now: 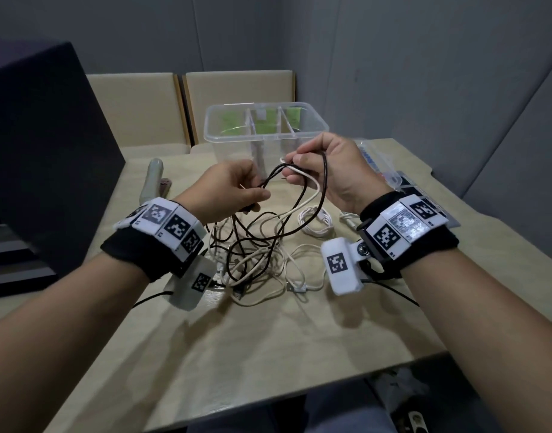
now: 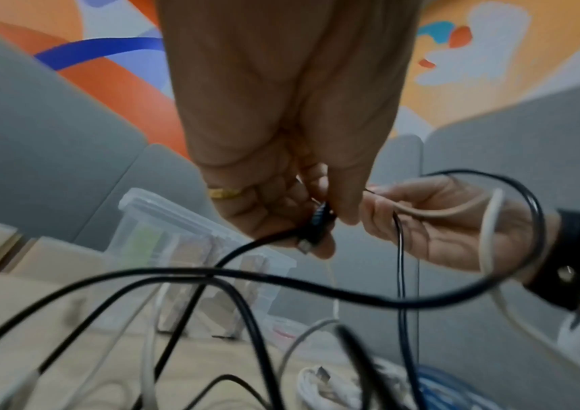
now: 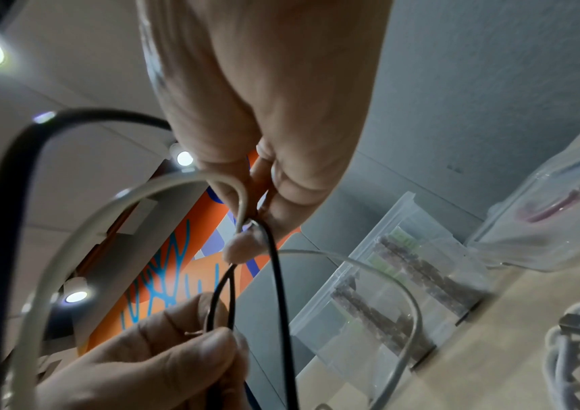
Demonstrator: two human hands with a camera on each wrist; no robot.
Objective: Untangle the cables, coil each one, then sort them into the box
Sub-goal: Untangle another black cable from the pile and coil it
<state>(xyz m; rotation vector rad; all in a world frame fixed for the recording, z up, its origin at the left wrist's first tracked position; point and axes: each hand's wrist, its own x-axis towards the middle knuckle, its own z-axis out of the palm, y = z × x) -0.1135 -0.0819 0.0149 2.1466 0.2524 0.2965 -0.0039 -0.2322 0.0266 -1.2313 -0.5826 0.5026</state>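
Observation:
A tangle of black and white cables [image 1: 252, 260] lies on the table in front of me. My left hand [image 1: 234, 189] pinches a black cable [image 1: 302, 201] near its plug [image 2: 316, 224]. My right hand [image 1: 318, 165] holds loops of the black cable together with a white cable [image 1: 309, 185], both lifted above the heap. The hands are close together, just in front of the clear divided box [image 1: 265, 126]. A coiled white cable [image 1: 315, 220] lies on the table under my right hand.
The clear box has green labels on its far wall and stands at the table's far side. A clear lid [image 1: 377, 160] and dark printed sheets [image 1: 424, 198] lie at the right. A pale handle-shaped tool [image 1: 153, 179] lies at the left, beside a dark panel [image 1: 43, 145]. Two chairs [image 1: 190, 104] stand behind.

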